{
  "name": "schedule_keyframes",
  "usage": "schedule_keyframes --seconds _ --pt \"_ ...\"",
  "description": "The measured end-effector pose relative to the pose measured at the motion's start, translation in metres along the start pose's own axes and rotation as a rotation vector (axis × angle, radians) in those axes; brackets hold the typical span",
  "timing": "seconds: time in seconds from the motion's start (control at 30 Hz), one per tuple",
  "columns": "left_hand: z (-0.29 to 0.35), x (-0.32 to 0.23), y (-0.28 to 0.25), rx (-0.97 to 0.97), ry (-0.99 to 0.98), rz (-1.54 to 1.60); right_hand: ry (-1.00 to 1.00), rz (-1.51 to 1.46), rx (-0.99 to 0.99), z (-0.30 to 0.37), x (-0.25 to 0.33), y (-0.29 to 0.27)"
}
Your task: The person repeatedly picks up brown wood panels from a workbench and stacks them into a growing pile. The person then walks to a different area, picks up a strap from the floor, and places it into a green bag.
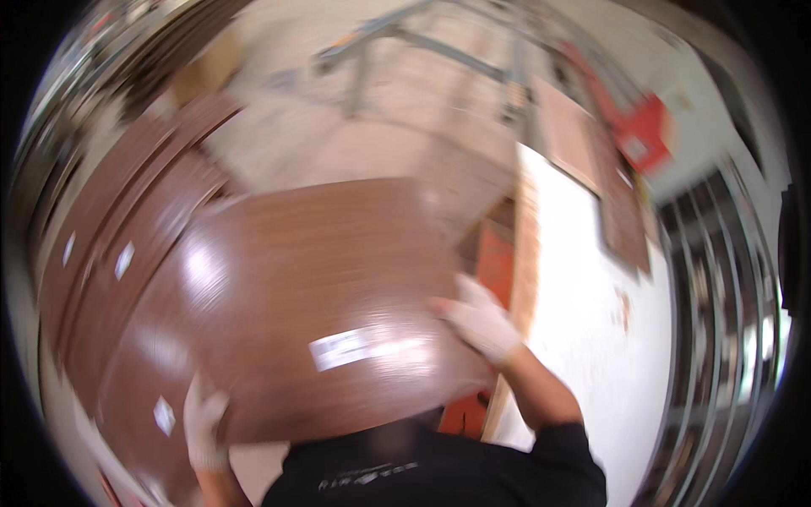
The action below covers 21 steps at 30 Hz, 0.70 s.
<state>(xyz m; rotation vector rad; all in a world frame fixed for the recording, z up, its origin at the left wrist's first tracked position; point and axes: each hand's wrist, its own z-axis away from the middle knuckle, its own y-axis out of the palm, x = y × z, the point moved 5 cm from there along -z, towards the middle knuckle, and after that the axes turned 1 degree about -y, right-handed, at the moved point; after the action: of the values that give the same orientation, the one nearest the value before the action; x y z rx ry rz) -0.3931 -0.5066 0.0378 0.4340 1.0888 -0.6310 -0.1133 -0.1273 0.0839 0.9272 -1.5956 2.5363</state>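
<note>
Brown panel (312,279) spans left hand (204,425) to right hand (483,323).

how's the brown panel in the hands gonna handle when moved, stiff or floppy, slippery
The panel is probably stiff: no clear sag shows between the left hand and right hand. Its glossy face, throwing bright reflections, may be slippery. Being broad, it could tip if one side is let go.

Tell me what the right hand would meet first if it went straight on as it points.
Probably the nearest brown panel: the right hand is at that panel's right edge, pointing up and leftward across it. Blur makes passing over or under hard to judge.
</note>
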Motion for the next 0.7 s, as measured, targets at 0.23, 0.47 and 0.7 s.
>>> schedule_keyframes --seconds 0.23,0.47,0.7 --pt "0.122 0.061 -0.251 -0.574 0.107 0.378 -0.495 -0.156 0.403 0.031 0.258 0.192" --pt "0.215 0.16 -0.458 -0.666 0.279 0.499 -0.529 -0.183 0.625 0.105 0.426 0.399" --pt "0.203 0.151 -0.493 -0.593 0.272 0.516 -0.619 0.161 0.476 0.111 0.488 0.423"
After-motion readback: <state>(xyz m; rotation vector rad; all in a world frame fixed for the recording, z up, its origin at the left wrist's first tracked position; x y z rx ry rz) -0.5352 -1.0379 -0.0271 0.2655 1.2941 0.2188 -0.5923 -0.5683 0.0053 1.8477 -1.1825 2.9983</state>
